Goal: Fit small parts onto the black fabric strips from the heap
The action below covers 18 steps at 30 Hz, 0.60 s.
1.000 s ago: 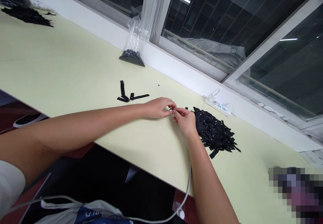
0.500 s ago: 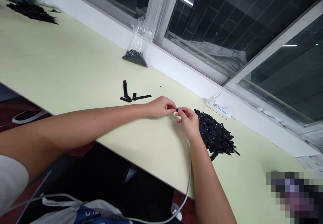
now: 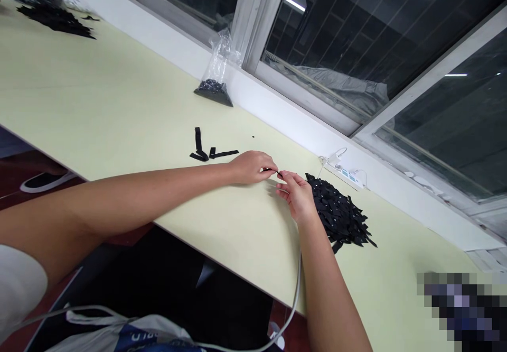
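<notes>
Since half second ago, right hand [image 3: 298, 196] has dropped a little, fingers loosening off small black strip [image 3: 278, 174]; left hand [image 3: 253, 166] pinches it at fingertips, just left of black strip pile [image 3: 338, 212]. Left of pile: three loose strips [image 3: 209, 151] set apart, probably finished ones. Bag of small black parts [image 3: 214, 80] stands farther back-left by window sill. Left forearm rests flat on table [image 3: 99, 103]; right wrist bent, fingers half curled, whether touching strip — cannot tell. Pile touches right hand, close for easy picking.

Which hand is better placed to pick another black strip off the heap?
Right, probably: the right hand lies beside the heap of black strips, while the left hand pinches the small black piece.
</notes>
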Available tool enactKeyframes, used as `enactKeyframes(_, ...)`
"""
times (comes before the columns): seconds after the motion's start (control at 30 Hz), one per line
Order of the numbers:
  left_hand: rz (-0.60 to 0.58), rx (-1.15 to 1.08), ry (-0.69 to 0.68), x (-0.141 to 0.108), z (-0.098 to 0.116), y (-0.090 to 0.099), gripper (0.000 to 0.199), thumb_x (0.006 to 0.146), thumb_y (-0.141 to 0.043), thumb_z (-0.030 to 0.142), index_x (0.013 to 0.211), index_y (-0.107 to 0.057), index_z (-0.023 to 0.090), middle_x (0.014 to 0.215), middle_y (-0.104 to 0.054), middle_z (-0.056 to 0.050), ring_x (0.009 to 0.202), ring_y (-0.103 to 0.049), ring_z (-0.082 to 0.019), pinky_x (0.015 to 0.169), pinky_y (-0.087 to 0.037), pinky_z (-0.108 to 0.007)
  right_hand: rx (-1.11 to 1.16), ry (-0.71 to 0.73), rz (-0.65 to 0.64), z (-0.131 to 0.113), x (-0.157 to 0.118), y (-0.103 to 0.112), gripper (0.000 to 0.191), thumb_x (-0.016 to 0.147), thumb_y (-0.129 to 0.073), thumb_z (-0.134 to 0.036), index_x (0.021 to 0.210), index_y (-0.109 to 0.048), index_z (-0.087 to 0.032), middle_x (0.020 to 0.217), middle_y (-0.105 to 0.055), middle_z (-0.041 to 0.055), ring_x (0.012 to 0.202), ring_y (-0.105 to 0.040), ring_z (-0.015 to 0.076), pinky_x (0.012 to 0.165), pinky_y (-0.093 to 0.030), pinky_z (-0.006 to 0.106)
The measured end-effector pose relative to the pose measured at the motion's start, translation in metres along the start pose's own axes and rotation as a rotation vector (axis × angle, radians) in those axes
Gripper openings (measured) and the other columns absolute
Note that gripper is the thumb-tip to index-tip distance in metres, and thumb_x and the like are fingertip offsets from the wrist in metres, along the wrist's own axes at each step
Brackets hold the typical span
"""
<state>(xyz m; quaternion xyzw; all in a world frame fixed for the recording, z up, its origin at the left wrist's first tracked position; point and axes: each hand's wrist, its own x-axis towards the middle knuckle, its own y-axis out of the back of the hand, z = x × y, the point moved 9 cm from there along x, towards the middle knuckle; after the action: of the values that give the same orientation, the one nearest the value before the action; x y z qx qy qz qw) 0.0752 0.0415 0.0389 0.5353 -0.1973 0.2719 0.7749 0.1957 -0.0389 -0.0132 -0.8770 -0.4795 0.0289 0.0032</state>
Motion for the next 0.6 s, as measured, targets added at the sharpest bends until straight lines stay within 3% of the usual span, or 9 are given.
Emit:
enactKeyframes(0.23, 0.039, 0.064, -0.041, 0.0, 0.01, 0.006, 0.033, 0.093, -0.055, 0.029, 0.119, -0.07, 0.017, 0.111, -0.07, -0.012, 0.106, -0.06, -0.025, 0.096, -0.044, -0.039, -0.261, 0.224, 0.134, -0.01, 0.007, 0.012, 0.041, 0.064, -0.08, -0.052, 0.084, -0.068, -0.018, 0.07, -0.066, 0.0014, 0.063, -0.063, 0.0165, 0.059, -0.054, 0.03)
enactKeyframes(0.4, -0.058, -0.098, 0.088, 0.0, 0.011, -0.006, 0.037, 0.097, -0.044, 0.022, 0.126, -0.066, 0.016, 0.11, -0.074, -0.01, 0.095, -0.065, -0.02, 0.083, -0.046, -0.032, -0.412, 0.386, 0.196, -0.024, -0.002, 0.01, 0.036, 0.071, -0.077, -0.047, 0.087, -0.058, -0.022, 0.065, -0.062, -0.0039, 0.06, -0.059, 0.0145, 0.059, -0.049, 0.027)
enactKeyframes(0.6, -0.121, -0.228, 0.146, -0.002, 0.009, -0.016, 0.039, 0.09, -0.046, 0.015, 0.119, -0.072, 0.018, 0.091, -0.076, -0.006, 0.071, -0.061, -0.014, 0.067, -0.042, -0.028, -0.573, 0.467, 0.184, -0.036, -0.015, -0.001, 0.026, 0.078, -0.07, -0.043, 0.091, -0.056, -0.025, 0.075, -0.07, -0.0015, 0.064, -0.063, 0.0157, 0.064, -0.047, 0.028)
